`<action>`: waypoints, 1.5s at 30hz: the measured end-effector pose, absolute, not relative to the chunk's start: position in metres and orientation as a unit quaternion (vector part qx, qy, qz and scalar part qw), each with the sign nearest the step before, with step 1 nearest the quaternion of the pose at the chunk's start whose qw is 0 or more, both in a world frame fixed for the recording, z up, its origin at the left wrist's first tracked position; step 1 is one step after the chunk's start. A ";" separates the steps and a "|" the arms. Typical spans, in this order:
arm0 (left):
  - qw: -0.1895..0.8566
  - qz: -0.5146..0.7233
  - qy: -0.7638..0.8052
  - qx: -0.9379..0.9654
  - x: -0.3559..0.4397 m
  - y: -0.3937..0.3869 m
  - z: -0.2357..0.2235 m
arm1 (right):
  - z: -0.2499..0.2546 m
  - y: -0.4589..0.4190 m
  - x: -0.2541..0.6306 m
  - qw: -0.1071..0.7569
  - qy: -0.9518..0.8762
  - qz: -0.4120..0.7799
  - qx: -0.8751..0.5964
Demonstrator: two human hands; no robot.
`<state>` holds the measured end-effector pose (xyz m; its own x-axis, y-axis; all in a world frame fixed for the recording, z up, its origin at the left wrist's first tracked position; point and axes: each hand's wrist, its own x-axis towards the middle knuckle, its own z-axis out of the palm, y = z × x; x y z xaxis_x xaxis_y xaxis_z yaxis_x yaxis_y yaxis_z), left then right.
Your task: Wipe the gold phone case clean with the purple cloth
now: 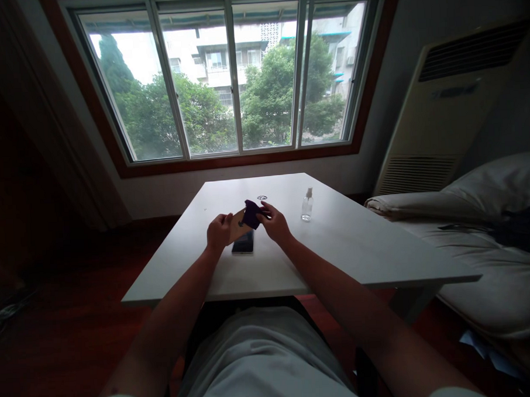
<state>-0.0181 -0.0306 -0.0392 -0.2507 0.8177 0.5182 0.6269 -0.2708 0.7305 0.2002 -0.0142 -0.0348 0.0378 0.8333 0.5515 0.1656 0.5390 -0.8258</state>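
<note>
Over the white table (337, 248), my left hand (219, 231) is closed on the left edge of a flat tan piece (236, 229) with a small dark mark on it, perhaps a phone case or a packet. My right hand (273, 221) pinches a dark purple cloth (251, 214), which overlaps the upper right part of the tan piece. Below them a smartphone (244, 244) lies on the tabletop with its dark screen up, its upper end hidden by the tan piece.
To the right stands a clear spray bottle (307, 208). A small dark round mark or object (262, 197) is toward the table's far edge. A padded sofa (482, 259) and a tall air conditioner (437, 115) are at the right, a window (233, 77) beyond the table.
</note>
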 end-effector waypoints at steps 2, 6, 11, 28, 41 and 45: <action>0.096 0.523 0.594 0.604 -0.018 -0.031 -0.039 | -0.033 -0.017 0.200 0.596 -0.657 0.264 -0.378; 0.095 0.519 0.600 0.602 -0.018 -0.032 -0.038 | -0.033 -0.019 0.199 0.564 -0.666 0.304 -0.383; 0.089 0.513 0.603 0.605 -0.017 -0.032 -0.038 | -0.035 -0.015 0.198 0.545 -0.636 0.354 -0.417; 0.095 0.512 0.623 0.584 -0.022 -0.028 -0.040 | -0.032 -0.018 0.201 0.472 -0.598 0.484 -0.431; 0.115 0.516 0.609 0.591 -0.027 -0.028 -0.036 | -0.035 -0.012 0.200 0.487 -0.579 0.526 -0.389; 0.108 0.516 0.608 0.594 -0.028 -0.027 -0.036 | -0.035 -0.015 0.197 0.485 -0.610 0.482 -0.400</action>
